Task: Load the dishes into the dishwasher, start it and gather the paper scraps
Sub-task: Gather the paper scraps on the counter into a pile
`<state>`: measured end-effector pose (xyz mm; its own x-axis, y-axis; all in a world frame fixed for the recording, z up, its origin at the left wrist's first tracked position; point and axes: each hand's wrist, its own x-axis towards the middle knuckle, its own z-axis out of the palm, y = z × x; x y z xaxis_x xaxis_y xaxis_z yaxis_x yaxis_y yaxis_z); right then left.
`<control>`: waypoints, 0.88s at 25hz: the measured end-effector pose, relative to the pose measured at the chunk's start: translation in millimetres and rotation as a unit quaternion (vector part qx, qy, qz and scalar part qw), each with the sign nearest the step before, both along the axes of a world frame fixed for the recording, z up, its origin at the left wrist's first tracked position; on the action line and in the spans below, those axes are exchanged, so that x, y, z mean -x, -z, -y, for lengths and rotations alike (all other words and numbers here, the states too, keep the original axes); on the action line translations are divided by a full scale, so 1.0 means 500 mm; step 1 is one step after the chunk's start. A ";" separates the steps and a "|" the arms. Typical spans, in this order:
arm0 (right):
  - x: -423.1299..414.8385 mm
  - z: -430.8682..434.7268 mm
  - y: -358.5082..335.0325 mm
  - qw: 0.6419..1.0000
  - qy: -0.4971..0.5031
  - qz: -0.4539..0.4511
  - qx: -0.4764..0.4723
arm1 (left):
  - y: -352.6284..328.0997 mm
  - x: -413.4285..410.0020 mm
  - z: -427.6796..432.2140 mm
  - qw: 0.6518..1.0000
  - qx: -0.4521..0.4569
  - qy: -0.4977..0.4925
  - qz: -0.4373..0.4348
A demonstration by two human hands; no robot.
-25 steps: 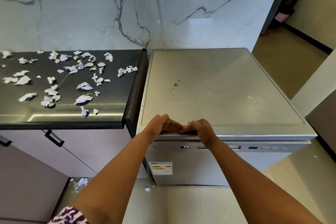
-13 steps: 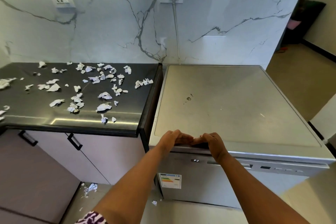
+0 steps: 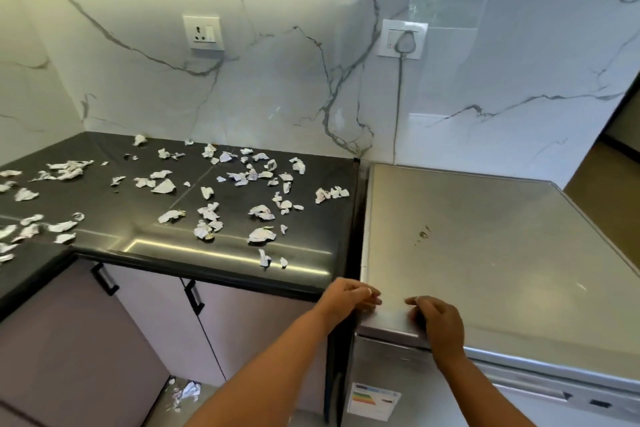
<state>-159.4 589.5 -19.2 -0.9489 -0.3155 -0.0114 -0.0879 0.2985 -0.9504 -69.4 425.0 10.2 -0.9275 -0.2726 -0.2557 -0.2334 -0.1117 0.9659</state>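
The left hand and right hand rest loosely curled on the dishwasher top's near-left edge, grasping nothing. Paper scraps litter the counter to its left.

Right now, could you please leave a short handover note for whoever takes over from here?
Left hand: loosely curled, empty, at the dishwasher top's front-left corner.
Right hand: rests on its front edge; grip unclear.
Dishwasher closed; no dishes in view; start unconfirmed.
Paper scraps lie scattered on the black counter, a few on the floor.
Left: gather the scraps.
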 end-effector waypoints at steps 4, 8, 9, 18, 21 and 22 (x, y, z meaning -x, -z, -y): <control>-0.082 0.180 -0.013 0.998 -0.015 0.020 0.053 | -0.019 -0.054 0.191 0.992 -0.014 -0.115 -0.054; -0.143 0.326 -0.032 0.998 0.015 -0.055 0.002 | -0.011 -0.123 0.326 0.975 0.050 -0.202 -0.076; -0.155 0.362 -0.032 0.997 0.013 -0.074 -0.023 | -0.004 -0.143 0.357 0.970 0.092 -0.214 -0.065; -0.252 0.591 -0.014 0.907 -0.037 -0.114 -0.404 | 0.036 -0.307 0.679 0.821 0.508 -0.125 0.228; -0.269 0.617 -0.015 0.881 -0.037 -0.105 -0.460 | 0.034 -0.329 0.730 0.821 0.512 -0.119 0.223; -0.273 0.631 -0.019 0.876 -0.035 -0.093 -0.473 | 0.031 -0.330 0.742 0.826 0.506 -0.114 0.222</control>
<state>-23.0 274.0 -9.8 -0.9409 -0.3058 -0.1454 -0.2644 0.9318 -0.2487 95.4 53.9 -5.6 -0.6992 -0.7090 -0.0912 -0.6733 0.6104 0.4172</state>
